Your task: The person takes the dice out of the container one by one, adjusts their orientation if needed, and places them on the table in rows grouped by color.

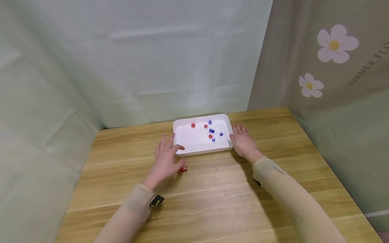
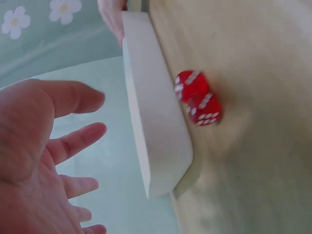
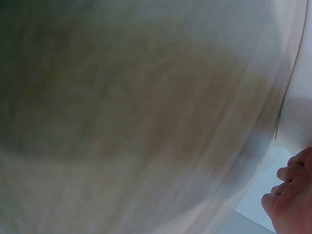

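A shallow white tray [image 1: 204, 151] lies near the back of the table, with three red dice and several blue dice inside. One red die [image 1: 193, 125] sits toward its back, and a blue die [image 1: 221, 134] is near the right end. My left hand [image 1: 164, 161] is spread at the tray's front left corner, holding nothing. Two red dice [image 2: 204, 109] touch each other on the wood just in front of the tray, close to the left thumb. At the tray's right end, my right hand [image 1: 244, 144] lies along the wall with its fingers extended.
The wooden table [image 1: 218, 199] reaches back to a pale curtain [image 1: 167, 67]. A curtain with printed flowers [image 1: 333, 45] hangs along the right side. Dark straps show under both sleeves.
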{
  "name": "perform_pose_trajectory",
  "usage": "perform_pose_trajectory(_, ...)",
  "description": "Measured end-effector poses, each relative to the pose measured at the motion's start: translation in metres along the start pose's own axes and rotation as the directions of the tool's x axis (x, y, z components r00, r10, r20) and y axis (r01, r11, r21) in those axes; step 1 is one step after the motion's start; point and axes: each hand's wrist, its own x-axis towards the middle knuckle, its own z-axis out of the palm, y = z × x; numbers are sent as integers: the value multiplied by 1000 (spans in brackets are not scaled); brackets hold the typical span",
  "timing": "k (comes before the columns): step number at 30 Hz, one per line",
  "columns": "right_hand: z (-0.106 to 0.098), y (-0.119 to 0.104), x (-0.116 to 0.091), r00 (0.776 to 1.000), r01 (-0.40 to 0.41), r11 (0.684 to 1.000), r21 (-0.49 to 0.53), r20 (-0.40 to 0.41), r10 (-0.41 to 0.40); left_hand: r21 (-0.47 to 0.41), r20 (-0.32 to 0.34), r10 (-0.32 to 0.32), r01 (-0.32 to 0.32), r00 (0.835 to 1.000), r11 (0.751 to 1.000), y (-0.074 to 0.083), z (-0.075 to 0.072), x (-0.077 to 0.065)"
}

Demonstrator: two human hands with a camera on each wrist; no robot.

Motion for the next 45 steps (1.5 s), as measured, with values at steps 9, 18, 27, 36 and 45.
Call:
perform_pose_trajectory(9,-1,1,-3,1000,2,1000,-15,0,-2,26,-8,-33,33,999,999,3,-5,25)
perform_pose_trajectory(18,-1,4,-8,1000,-6,999,-41,-20,5,88,46,-60,56,997,995,8,9,68)
perform_pose_trajectory(27,2,2,-7,999,-2,997,-73,-33,-1,195,77,-139,122,987,973,-4,21,108)
perform_pose_trajectory(36,5,-7,-7,1000,9,999,-49,-24,-11,272,67,-156,133,985,953,-13,28,123)
perform_pose_trajectory(45,3,-9,-8,1000,4,999,-45,-27,-5,353,70,-139,106,988,930,-11,31,133)
